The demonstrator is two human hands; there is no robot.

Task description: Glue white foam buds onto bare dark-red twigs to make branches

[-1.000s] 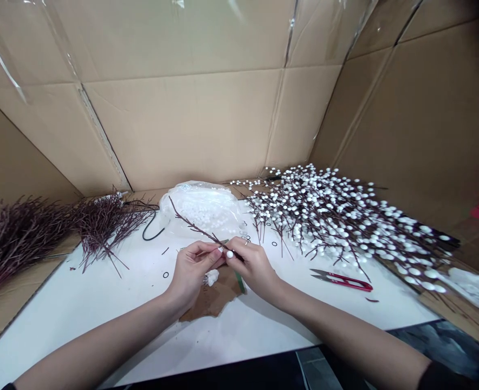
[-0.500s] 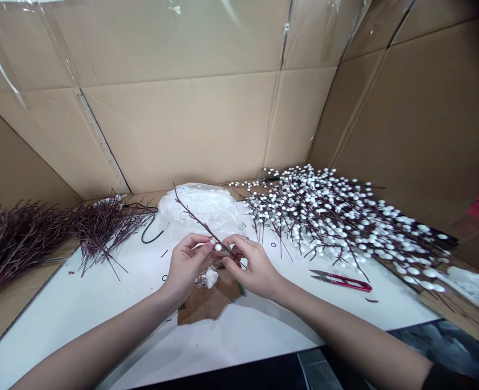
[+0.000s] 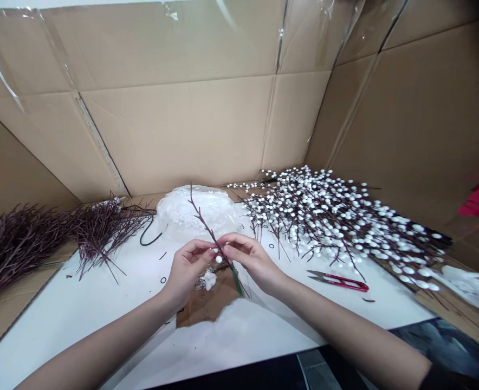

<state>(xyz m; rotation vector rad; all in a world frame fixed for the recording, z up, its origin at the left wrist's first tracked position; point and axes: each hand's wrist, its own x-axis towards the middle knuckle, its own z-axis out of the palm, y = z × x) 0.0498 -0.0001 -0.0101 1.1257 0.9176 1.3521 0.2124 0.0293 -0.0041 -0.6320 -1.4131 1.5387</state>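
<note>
Between my hands a thin brown artificial twig (image 3: pixel 199 215) stands tilted, its tip up and to the left. My left hand (image 3: pixel 188 268) pinches the twig from the left with thumb and forefinger. From the right, my right hand (image 3: pixel 253 260) has its fingers closed at the same stretch of stem; a small white spot shows at its fingertips. A round white berry (image 3: pixel 219 260) sits just below the fingers, beside the stem. Under the hands lies a brown cardboard piece (image 3: pixel 207 309) with a lump of white material (image 3: pixel 208 279) on it. A green strip (image 3: pixel 236 279) shows near the lower stem.
A clear plastic bag (image 3: pixel 196 211) of white pieces lies behind my hands. Bare brown twigs (image 3: pixel 105 225) are heaped at left, white-berried branches (image 3: pixel 324 211) at right. Red-handled snips (image 3: pixel 339 280) lie on the white table (image 3: pixel 81 314). Cardboard walls (image 3: pixel 174 124) stand behind.
The twig has turned more upright, its tip shifting right. My right fingers have moved slightly up along the stem, and more of the lower stem and green strip shows.
</note>
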